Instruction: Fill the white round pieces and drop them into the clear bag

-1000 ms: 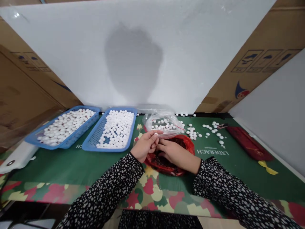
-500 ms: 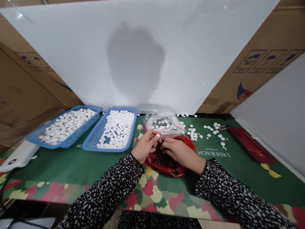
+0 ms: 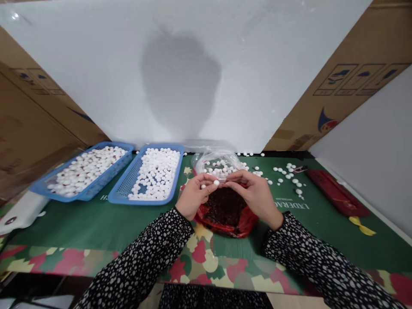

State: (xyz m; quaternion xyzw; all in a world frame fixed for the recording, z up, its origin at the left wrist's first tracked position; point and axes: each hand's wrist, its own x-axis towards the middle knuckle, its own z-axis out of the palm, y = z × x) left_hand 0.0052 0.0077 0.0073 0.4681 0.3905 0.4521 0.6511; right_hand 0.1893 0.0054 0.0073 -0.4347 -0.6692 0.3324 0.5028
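White and round, a small ball (image 3: pixel 216 183) sits pinched in the left hand (image 3: pixel 190 198), needing steady fingertips — the right hand's (image 3: pixel 259 197) grip, over a dark-filled red plastic bag (image 3: pixel 248 222), is unclear.

- The counter (image 3: pixel 96 229) was covered in green, with its near edge patterned in red, yellow and green shapes.
- White balls were held in two blue baskets, a left basket (image 3: pixel 107 177) and a right basket (image 3: pixel 120 187), set side by side.
- A white device (image 3: pixel 21 213) was partly hidden by the left basket.
- A red bag (image 3: pixel 247 224) with dark contents was placed in front of a clear bag (image 3: pixel 237 162) of white balls.
- Loose balls (image 3: pixel 295 181) were scattered rightward.
- A dark red case (image 3: pixel 336 193) was laid near a yellow strip (image 3: pixel 362 226).
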